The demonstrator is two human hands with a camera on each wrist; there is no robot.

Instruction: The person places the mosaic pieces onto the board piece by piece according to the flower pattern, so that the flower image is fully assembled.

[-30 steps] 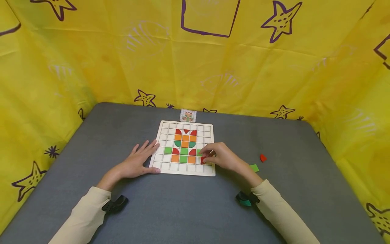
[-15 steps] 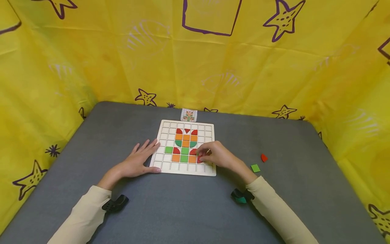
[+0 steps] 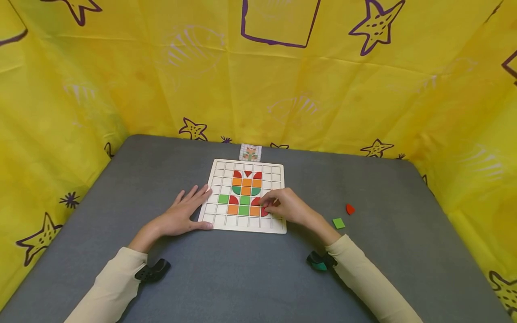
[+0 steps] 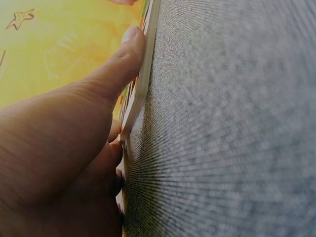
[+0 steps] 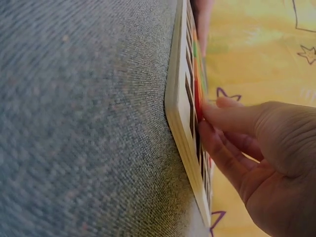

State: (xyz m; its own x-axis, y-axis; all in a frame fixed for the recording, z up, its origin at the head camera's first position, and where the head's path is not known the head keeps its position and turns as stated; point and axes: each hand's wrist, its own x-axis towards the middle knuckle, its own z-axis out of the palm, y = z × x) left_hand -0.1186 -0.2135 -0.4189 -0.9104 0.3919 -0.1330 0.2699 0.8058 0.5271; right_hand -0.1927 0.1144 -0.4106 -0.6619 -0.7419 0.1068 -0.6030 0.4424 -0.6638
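Observation:
A pale wooden grid board (image 3: 220, 220) lies on the table with orange, red and green tiles forming a flower-like pattern. My left hand (image 3: 179, 218) rests with spread fingers along its left edge; in the left wrist view the thumb (image 4: 129, 54) lies against the board's rim. On the lower right of the board, my right hand (image 3: 294, 207) pinches a red curved-edged tile (image 3: 264, 213) beside an orange square (image 3: 255, 211). The right wrist view shows thumb and forefinger at the red tile (image 5: 198, 101), low in the grid. My fingers partly cover the nearby cells.
Right of the board lie a light-green square tile (image 3: 338, 223) and a red tile (image 3: 350, 209). A dark-green tile (image 3: 320, 266) shows by the right wrist strap. Behind the board is a small pattern card (image 3: 250, 153). Yellow printed cloth (image 3: 242, 89) surrounds the grey table (image 3: 226, 278).
My right hand has moved slightly left with the red tile, which now sits against the orange square. Over the last half second it barely moves. The left hand stays on the board.

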